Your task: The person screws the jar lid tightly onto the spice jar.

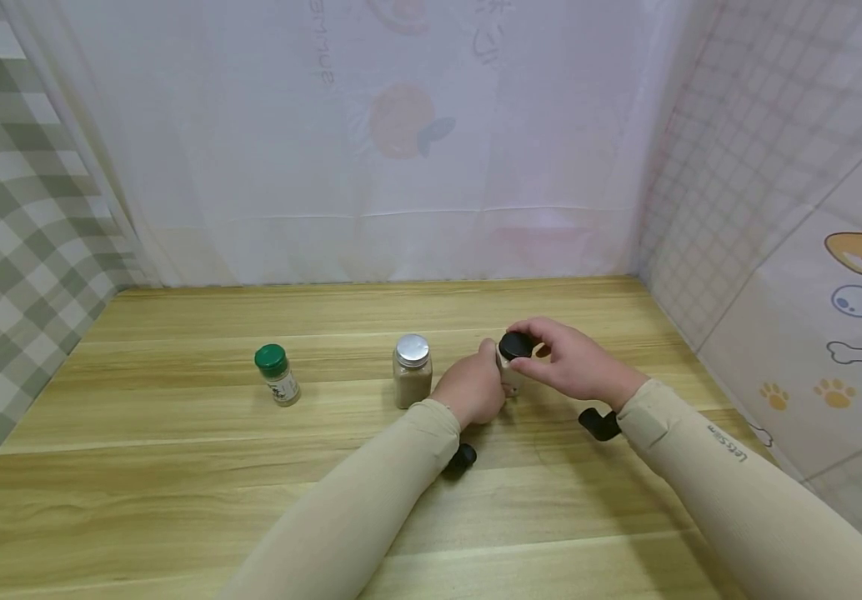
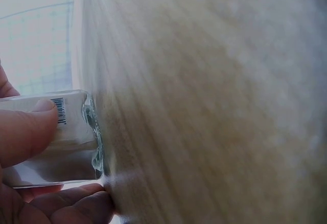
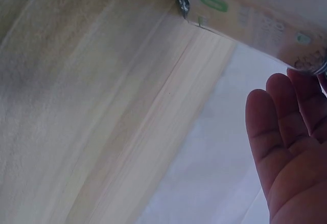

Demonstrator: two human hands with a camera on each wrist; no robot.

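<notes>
A squarish clear glass spice jar (image 1: pixel 508 377) with a printed label and a black lid (image 1: pixel 516 345) is at the right of the table. My left hand (image 1: pixel 476 385) grips the jar's body; in the left wrist view its thumb lies over the label by a barcode, and the jar's base (image 2: pixel 94 137) is at or very near the wood. At the top, my right hand (image 1: pixel 573 360) pinches the lid between thumb and fingers. The right wrist view has the jar (image 3: pixel 250 19) tilted across its upper corner, the lid out of sight. Whether the lid is loose I cannot tell.
Just left of my left hand stands a glass jar (image 1: pixel 412 383) with a silver lid and tan contents. Farther left is a small green-capped shaker (image 1: pixel 278 377). White sheeting (image 1: pixel 371 192) hangs behind the wooden table (image 1: pixel 198 483), with a patterned sheet (image 1: pixel 761 250) on the right.
</notes>
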